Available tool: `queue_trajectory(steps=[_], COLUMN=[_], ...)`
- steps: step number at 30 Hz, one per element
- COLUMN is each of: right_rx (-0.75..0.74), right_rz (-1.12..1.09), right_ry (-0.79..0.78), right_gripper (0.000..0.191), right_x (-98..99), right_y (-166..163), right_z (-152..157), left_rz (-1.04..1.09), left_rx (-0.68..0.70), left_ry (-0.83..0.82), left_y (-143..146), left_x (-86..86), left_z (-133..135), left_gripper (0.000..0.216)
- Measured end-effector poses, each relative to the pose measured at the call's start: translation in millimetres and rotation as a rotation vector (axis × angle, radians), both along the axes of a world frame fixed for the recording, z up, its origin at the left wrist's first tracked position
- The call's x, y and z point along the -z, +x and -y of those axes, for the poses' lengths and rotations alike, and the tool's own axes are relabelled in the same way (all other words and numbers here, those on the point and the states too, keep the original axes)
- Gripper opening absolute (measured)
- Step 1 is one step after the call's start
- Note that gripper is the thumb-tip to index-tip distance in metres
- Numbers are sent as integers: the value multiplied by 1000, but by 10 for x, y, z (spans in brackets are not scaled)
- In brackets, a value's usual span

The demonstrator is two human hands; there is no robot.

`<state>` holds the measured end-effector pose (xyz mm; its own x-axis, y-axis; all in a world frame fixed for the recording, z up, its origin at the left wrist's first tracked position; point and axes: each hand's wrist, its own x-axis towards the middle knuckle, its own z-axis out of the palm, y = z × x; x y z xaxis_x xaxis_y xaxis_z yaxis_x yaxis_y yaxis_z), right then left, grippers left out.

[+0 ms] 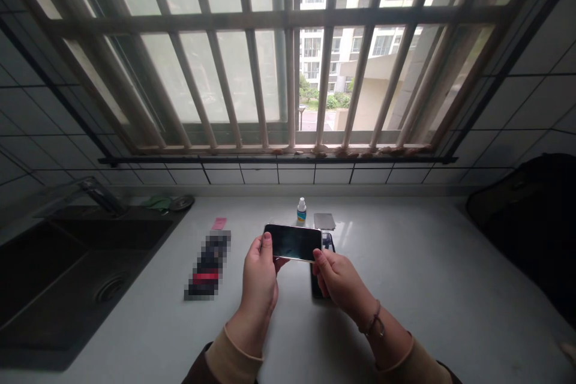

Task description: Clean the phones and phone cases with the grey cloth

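Note:
A smartphone [294, 242] with a dark screen is held sideways above the counter, its screen facing me. My left hand [261, 273] grips its left end, thumb on the front edge. My right hand [335, 273] has its thumb and fingers closed on the lower right corner. Under and behind my right hand lies a dark, flat, phone-shaped object [318, 288], partly covered. Just beyond the phone stand a small white-capped bottle [301, 211] with a blue label and a flat grey square [324, 221].
Left of my hands lie a pixelated dark package [209, 264] and a pink slip [219, 223]. A dark sink [148, 270] with a faucet [101, 195] fills the left side. At right sits a black bag [531, 234]. A barred window rises behind the counter [418, 276].

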<state>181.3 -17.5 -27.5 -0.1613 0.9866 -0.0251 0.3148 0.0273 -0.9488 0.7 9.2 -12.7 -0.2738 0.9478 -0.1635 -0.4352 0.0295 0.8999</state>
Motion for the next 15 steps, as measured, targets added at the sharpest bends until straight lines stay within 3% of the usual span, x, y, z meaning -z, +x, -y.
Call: queue_trajectory(steps=[8, 13, 15], right_rx=[35, 19, -9], right_rz=[2, -89, -110], right_ry=[-103, -256, -235], right_gripper=[62, 62, 65], right_x=[41, 20, 5], right_y=[-33, -41, -34], right_z=[-34, -51, -48], left_rz=[-81, -476, -547], left_rx=[14, 29, 9], left_ry=[56, 155, 211], left_y=[-2, -36, -65], left_x=[17, -65, -105], left_z=[8, 100, 121], left_gripper=[56, 53, 51])
